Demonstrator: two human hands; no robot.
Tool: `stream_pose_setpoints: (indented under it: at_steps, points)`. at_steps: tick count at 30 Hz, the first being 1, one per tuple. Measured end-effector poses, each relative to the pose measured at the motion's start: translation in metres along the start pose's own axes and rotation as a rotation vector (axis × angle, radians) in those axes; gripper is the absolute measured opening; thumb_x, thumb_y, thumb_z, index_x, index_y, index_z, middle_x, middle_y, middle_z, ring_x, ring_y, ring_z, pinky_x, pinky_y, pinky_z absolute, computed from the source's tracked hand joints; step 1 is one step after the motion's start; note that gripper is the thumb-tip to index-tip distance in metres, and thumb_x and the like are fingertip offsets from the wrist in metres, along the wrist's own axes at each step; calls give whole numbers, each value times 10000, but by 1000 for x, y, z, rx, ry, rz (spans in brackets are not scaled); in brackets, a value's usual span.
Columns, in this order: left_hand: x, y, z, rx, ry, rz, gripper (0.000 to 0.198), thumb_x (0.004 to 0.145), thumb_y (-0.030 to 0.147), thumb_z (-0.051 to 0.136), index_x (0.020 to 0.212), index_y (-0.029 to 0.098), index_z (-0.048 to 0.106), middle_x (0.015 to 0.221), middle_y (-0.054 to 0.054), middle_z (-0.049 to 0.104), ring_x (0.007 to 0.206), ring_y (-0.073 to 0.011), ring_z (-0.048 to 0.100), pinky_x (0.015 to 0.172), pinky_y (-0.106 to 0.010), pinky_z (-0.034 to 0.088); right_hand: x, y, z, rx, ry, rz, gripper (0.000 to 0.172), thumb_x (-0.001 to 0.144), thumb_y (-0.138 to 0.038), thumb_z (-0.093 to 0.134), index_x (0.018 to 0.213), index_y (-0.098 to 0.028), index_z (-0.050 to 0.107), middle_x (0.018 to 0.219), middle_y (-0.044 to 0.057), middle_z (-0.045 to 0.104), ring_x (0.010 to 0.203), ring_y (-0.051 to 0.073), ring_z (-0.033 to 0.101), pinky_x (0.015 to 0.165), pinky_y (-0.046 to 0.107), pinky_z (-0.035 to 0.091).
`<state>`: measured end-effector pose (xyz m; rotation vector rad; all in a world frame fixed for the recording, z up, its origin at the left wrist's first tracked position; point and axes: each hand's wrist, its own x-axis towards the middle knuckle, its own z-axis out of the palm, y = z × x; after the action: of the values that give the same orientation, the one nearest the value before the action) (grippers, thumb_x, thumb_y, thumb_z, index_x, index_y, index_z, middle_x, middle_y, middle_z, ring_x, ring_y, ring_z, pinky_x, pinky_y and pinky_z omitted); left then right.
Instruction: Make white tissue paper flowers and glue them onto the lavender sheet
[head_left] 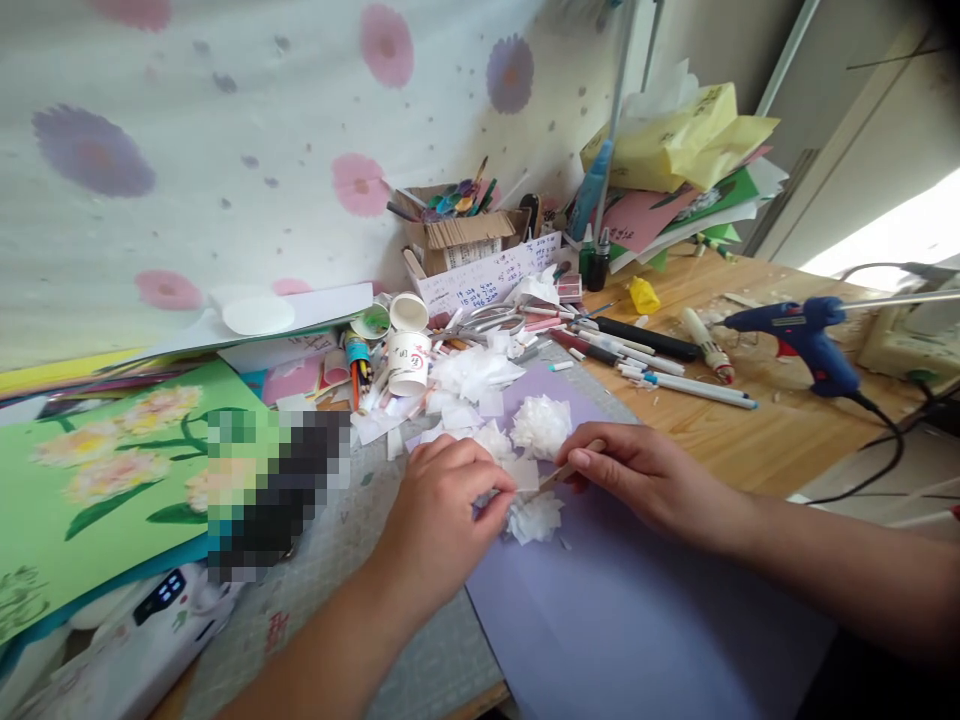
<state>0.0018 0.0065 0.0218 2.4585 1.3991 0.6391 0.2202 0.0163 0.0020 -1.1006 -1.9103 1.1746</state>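
Note:
My right hand (622,470) pinches a thin wooden stick (559,477), its tip angled down to the left. Between the fingertips of my left hand (454,515) is the edge of a small white paper square (524,472), close to the stick's tip. Below them a ruffled white paper flower (535,517) lies on a purple sheet (585,600). A fuller white paper flower (541,426) sits just beyond my fingers. Another white ruffled clump (493,440) is partly hidden behind my left hand.
Loose white paper pieces (476,370) and paper cups (409,362) crowd the back. A blue glue gun (806,335) with a cord lies at the right, near several pens (690,385). On the left are a green flower picture (135,470) and a white device (142,640).

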Motion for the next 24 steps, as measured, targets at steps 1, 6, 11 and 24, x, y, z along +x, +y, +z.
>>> stream_pose_setpoints:
  at_steps: [1, 6, 11, 24]
  points:
    - [0, 0, 0, -12, -12, -2, 137, 749, 108, 634, 711, 230, 683, 728, 22, 640, 747, -166, 542, 727, -336, 375, 0, 0, 0, 0, 0, 5, 358, 919, -453, 436, 846, -154, 619, 753, 54, 637, 695, 153, 603, 643, 254, 477]
    - [-1, 3, 0, -7, -65, 16, 143, 734, 107, 631, 680, 232, 674, 718, 24, 639, 760, -169, 545, 726, -342, 357, 0, 1, -2, 21, 14, 7, 333, 923, -428, 441, 844, -153, 612, 800, 70, 660, 709, 156, 618, 660, 264, 494]
    - [-1, 4, 1, 26, -110, 35, 146, 755, 115, 619, 682, 231, 669, 720, 24, 632, 764, -167, 535, 717, -343, 342, -1, -8, -3, 41, 124, -90, 298, 923, -383, 455, 791, -161, 603, 733, 55, 661, 674, 148, 620, 629, 251, 496]
    - [-1, 1, 4, 72, -132, 67, 107, 764, 150, 650, 739, 249, 682, 766, 14, 641, 783, -189, 533, 704, -365, 323, 2, -32, 1, -295, 166, -443, 151, 903, -187, 428, 815, -186, 551, 707, 42, 614, 655, 141, 562, 624, 246, 443]
